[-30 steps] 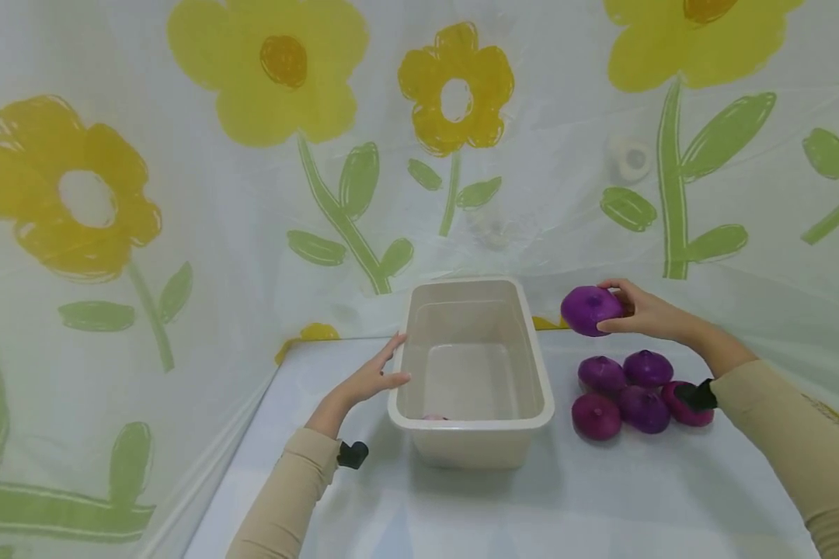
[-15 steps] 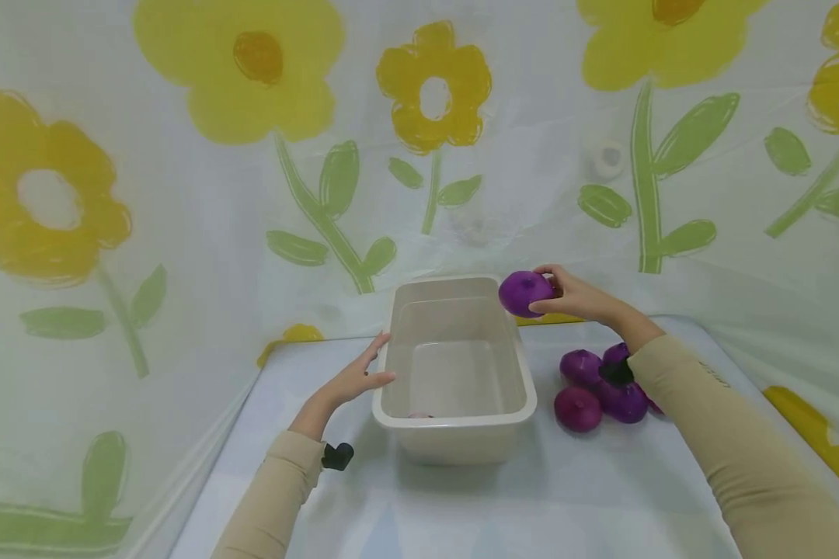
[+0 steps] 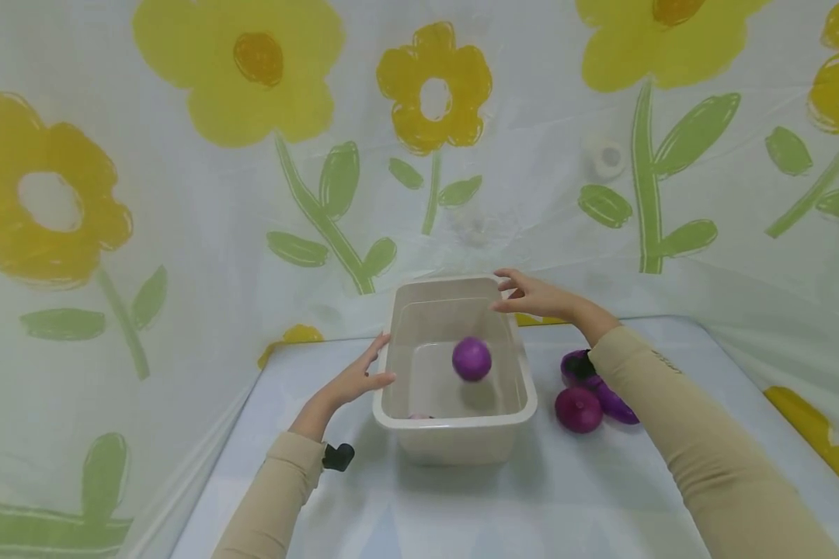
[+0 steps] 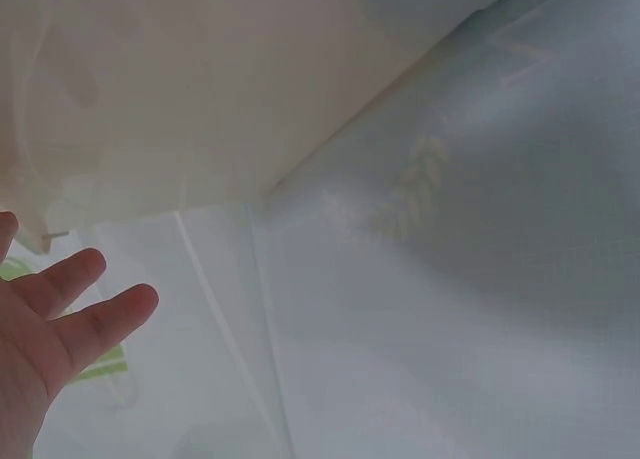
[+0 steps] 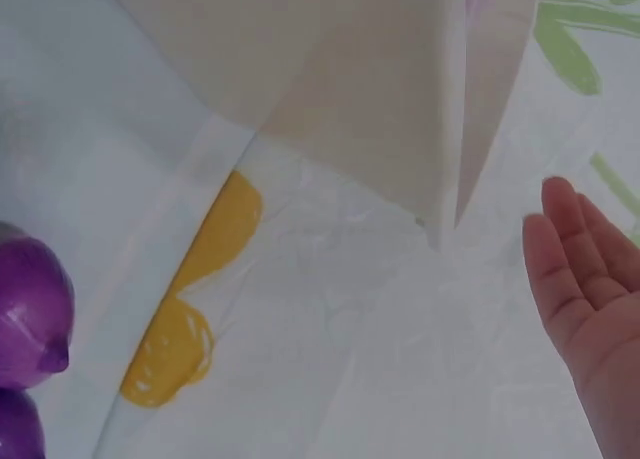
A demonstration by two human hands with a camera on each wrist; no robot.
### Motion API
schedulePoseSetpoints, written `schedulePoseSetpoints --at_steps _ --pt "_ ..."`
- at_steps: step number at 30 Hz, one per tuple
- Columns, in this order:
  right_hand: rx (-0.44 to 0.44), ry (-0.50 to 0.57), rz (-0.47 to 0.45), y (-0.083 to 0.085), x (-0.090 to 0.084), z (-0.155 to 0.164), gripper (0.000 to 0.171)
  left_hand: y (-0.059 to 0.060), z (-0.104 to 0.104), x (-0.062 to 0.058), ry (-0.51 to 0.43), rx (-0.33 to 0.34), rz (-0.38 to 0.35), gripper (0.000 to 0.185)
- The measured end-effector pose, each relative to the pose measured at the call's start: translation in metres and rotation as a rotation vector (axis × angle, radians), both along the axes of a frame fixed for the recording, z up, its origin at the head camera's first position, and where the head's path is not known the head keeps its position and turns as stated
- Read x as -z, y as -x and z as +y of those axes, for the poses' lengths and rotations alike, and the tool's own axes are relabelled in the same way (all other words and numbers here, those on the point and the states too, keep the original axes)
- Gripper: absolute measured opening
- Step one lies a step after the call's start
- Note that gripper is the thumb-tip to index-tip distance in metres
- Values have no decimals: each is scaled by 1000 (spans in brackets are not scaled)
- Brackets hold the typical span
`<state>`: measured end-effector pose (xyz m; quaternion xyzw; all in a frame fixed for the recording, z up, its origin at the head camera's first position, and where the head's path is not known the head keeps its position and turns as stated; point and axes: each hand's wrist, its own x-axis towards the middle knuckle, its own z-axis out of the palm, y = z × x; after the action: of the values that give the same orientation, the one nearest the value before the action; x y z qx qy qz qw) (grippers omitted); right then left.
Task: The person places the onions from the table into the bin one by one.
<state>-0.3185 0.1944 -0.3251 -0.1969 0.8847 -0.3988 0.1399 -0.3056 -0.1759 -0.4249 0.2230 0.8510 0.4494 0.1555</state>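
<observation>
Right hand (image 3: 531, 297): fingers apart and slightly bent, nothing held, over the far right corner of the bin (image 3: 454, 425). Left hand (image 3: 349, 380): fingers spread wide at the bin's left side, thumb overlapping the rim; firmness of contact cannot be told.

The bin is smooth cream plastic, deep and rectangular, with rounded corners and a rolled lip. Within it, between the two sets of fingers and nearer the wearer than the right fingertips, is one glossy purple onion (image 3: 471, 359), round and slightly blurred; contact with the floor cannot be confirmed. A small pinkish item (image 3: 419, 416) shows behind the near rim, mostly hidden.

Below the right wrist, outside the bin, sit more onions (image 3: 578, 410), shiny-skinned and squat, partly covered by the sleeve (image 3: 685, 435). Beyond the fingers hangs a thin, creased sheet (image 3: 517, 202) printed with yellow flowers.
</observation>
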Motion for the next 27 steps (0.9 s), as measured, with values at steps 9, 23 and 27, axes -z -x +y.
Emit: schedulePoseSetpoints --at_steps 9,23,27 --pt "147 -65 179 -9 17 31 62 2 -1 -2 -5 29 -10 87" --pt "252 -15 54 -52 113 73 65 1 -2 -1 -10 10 -2 86" --pt "265 -25 76 -65 138 76 68 2 -1 -1 -13 9 -12 87"
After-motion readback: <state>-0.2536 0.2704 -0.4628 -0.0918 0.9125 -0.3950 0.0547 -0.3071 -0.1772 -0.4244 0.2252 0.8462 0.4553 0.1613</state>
